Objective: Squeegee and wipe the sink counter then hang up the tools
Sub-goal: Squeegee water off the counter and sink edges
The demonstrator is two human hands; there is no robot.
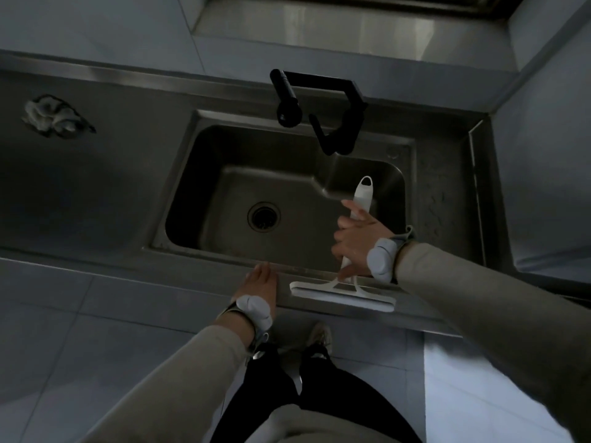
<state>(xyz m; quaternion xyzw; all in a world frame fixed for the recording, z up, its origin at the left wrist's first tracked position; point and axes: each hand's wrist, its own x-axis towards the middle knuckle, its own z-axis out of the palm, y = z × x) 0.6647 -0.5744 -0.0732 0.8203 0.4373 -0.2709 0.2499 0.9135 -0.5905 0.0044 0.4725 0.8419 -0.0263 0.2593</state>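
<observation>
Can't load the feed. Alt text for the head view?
The right hand grips a white plastic squeegee, blade on the steel counter's front edge before the sink basin. The left hand rests flat on that edge; a crumpled grey cloth lies far left.

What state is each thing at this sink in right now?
Squeegee: blade on the counter's front edge, handle gripped.
Right hand: grips the squeegee handle.
Left hand: flat on the counter edge.
Cloth: crumpled, lying on the counter, untouched.
Faucet: no water visible.
Sink: no dishes, drain uncovered.
</observation>
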